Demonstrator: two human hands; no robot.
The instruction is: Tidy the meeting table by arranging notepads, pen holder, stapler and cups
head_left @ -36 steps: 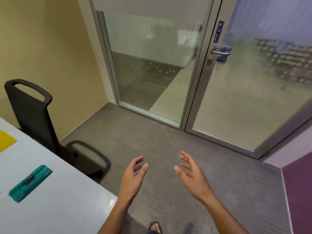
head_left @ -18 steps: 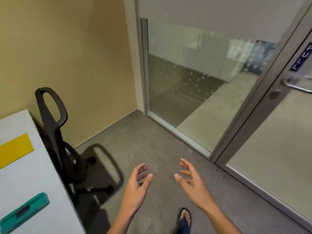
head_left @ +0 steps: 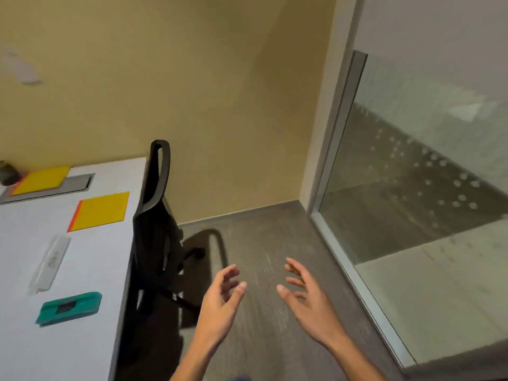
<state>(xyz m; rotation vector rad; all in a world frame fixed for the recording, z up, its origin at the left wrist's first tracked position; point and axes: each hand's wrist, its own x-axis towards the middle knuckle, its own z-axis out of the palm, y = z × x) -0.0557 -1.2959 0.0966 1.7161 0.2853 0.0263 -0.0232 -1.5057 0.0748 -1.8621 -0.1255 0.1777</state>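
Observation:
The white meeting table (head_left: 90, 270) fills the lower left. On it lie a yellow notepad with an orange edge (head_left: 100, 210), a second yellow notepad (head_left: 41, 180) farther back, a clear flat item (head_left: 50, 264) and a teal stapler (head_left: 68, 308) nearest me. My left hand (head_left: 221, 306) and my right hand (head_left: 308, 301) hover over the carpet to the right of the table, palms facing each other, fingers spread, holding nothing. A dark rounded object (head_left: 8, 173) shows at the far left edge; what it is I cannot tell.
A black office chair (head_left: 156, 229) stands against the table's right edge, between my hands and the table. A grey cable hatch (head_left: 74, 185) is set in the tabletop. A yellow wall is behind, a glass partition (head_left: 412, 202) to the right, grey carpet (head_left: 261, 243) below.
The view has swung left: the glass door has left the frame and more of the table, with both notepads and the clear item, has come in. Both hands stay open and apart.

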